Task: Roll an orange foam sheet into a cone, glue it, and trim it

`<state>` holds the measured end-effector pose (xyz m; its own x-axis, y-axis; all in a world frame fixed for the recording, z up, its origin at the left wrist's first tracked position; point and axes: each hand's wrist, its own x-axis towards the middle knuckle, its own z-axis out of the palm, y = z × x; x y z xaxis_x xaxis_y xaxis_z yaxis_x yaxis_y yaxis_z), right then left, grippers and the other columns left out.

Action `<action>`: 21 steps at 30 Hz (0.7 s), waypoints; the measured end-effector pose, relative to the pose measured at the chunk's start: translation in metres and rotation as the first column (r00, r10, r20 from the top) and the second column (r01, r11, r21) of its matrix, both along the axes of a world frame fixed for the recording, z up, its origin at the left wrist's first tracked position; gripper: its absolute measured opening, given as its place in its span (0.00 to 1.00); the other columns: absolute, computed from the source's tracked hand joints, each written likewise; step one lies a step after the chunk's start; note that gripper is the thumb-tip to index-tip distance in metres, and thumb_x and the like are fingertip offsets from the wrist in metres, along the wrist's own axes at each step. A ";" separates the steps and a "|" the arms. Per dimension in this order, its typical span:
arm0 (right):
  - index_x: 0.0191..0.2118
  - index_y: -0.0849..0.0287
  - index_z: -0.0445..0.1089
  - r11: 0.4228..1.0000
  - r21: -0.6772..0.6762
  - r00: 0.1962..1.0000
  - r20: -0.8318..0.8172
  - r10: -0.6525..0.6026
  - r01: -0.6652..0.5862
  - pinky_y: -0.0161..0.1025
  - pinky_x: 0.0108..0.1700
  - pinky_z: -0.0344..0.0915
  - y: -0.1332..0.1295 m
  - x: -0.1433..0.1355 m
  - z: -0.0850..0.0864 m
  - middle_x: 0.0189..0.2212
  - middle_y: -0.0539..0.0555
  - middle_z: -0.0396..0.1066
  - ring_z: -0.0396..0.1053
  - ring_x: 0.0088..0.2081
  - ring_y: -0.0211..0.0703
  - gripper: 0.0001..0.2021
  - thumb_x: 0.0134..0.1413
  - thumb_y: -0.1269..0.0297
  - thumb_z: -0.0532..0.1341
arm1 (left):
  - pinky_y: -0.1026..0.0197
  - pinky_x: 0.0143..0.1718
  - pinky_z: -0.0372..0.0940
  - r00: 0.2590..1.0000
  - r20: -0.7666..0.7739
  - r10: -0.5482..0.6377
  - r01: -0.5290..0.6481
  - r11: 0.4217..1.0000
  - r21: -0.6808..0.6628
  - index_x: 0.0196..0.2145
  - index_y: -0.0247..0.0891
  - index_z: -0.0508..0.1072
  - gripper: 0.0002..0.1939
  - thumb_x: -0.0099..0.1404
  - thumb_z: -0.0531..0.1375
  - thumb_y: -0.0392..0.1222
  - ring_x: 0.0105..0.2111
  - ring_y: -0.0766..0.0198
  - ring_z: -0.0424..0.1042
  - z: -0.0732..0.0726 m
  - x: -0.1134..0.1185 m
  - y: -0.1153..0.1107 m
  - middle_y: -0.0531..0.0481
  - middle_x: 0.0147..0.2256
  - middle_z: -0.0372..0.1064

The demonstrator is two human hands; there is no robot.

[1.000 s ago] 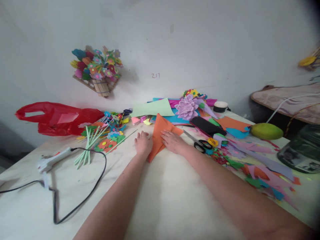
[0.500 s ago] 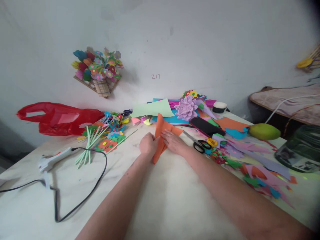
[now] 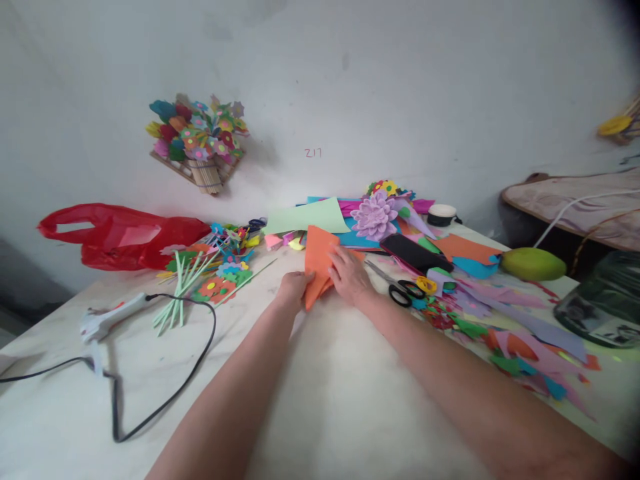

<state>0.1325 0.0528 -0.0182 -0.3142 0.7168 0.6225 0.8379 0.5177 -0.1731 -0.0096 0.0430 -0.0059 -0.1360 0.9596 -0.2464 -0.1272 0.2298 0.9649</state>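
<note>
The left hand (image 3: 293, 289) pinches the lower-left edge of a folded orange sheet (image 3: 318, 259); the right hand (image 3: 353, 279), fingers loosely spread, rests on its right side, mid-desk (image 3: 320, 407) toward the far edge, beside black-handled scissors (image 3: 407, 292).

Handwritten number (image 3: 313, 153), thin reddish strokes: "217", first character possibly a Z | Support: pale wall (image 3: 380, 93), upper centre of view | Black-and-white label (image 3: 614, 331) on green jar (image 3: 597, 293), at right: too blurred to read
</note>
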 end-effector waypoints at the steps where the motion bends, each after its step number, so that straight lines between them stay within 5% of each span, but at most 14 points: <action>1: 0.45 0.65 0.66 0.999 0.034 0.999 -0.042 -0.034 0.035 0.42 0.50 0.54 -0.004 -0.001 0.005 0.48 0.63 0.64 0.59 0.50 0.48 0.19 0.59 0.62 0.44 | 0.62 0.28 0.67 0.998 0.061 -0.013 0.014 1.000 -0.023 0.25 0.32 0.68 0.04 0.57 0.56 0.32 0.27 0.61 0.72 0.004 -0.001 -0.001 0.44 0.25 0.71; 5: 0.24 0.61 0.68 0.998 -0.031 0.994 -0.087 -0.061 0.059 0.37 0.34 0.56 -0.021 -0.006 0.018 0.25 0.58 0.69 0.65 0.31 0.42 0.24 0.59 0.57 0.41 | 0.69 0.21 0.65 0.942 0.336 -0.014 0.060 0.990 -0.126 0.27 0.29 0.68 0.08 0.61 0.52 0.34 0.20 0.68 0.70 0.012 -0.010 0.003 0.46 0.22 0.69; 9: 0.18 0.60 0.64 0.972 -0.212 0.963 -0.267 0.039 -0.099 0.34 0.28 0.54 -0.027 -0.019 0.015 0.18 0.53 0.66 0.64 0.24 0.38 0.25 0.57 0.51 0.46 | 0.70 0.17 0.62 0.919 0.394 0.026 0.017 0.994 -0.105 0.27 0.31 0.67 0.08 0.62 0.52 0.36 0.16 0.70 0.66 0.010 -0.015 0.007 0.49 0.19 0.65; 12: 0.21 0.60 0.65 0.819 -0.445 0.812 -0.582 0.041 -0.361 0.31 0.22 0.56 -0.022 -0.030 0.009 0.16 0.50 0.66 0.62 0.18 0.33 0.23 0.55 0.49 0.47 | 0.66 0.21 0.66 0.912 0.410 0.010 0.017 0.998 -0.061 0.29 0.32 0.67 0.08 0.63 0.51 0.37 0.19 0.66 0.68 0.011 -0.014 0.006 0.48 0.21 0.66; 15: 0.25 0.61 0.65 0.637 -0.523 0.599 -0.792 -0.117 -0.567 0.29 0.15 0.53 -0.016 -0.036 0.005 0.17 0.49 0.66 0.59 0.14 0.31 0.17 0.53 0.53 0.50 | 0.60 0.24 0.68 0.915 0.401 -0.041 0.051 0.999 -0.014 0.30 0.32 0.67 0.10 0.63 0.49 0.38 0.22 0.61 0.70 0.013 -0.011 0.002 0.46 0.21 0.67; 18: 0.24 0.61 0.63 0.596 -0.527 0.502 -0.835 -0.228 -0.606 0.28 0.13 0.52 -0.013 -0.039 0.004 0.16 0.47 0.65 0.60 0.13 0.31 0.11 0.50 0.60 0.53 | 0.60 0.26 0.68 0.932 0.359 -0.054 0.029 0.997 0.076 0.29 0.33 0.66 0.07 0.61 0.52 0.37 0.22 0.62 0.70 0.012 -0.009 0.001 0.48 0.20 0.66; 21: 0.23 0.60 0.63 0.605 -0.594 0.533 -0.788 -0.307 -0.530 0.29 0.14 0.53 -0.013 -0.037 0.006 0.14 0.47 0.64 0.61 0.13 0.33 0.08 0.48 0.64 0.53 | 0.63 0.24 0.66 0.953 0.302 -0.002 -0.040 0.991 0.131 0.26 0.34 0.64 0.03 0.57 0.56 0.35 0.20 0.65 0.68 0.007 -0.009 0.002 0.51 0.18 0.65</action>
<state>0.0953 0.0400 -0.0121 -0.1362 0.9876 -0.0786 0.0580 -0.0712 -0.9958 -0.0182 0.0453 0.0010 -0.0941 0.9845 -0.1480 -0.4197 0.0956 0.9026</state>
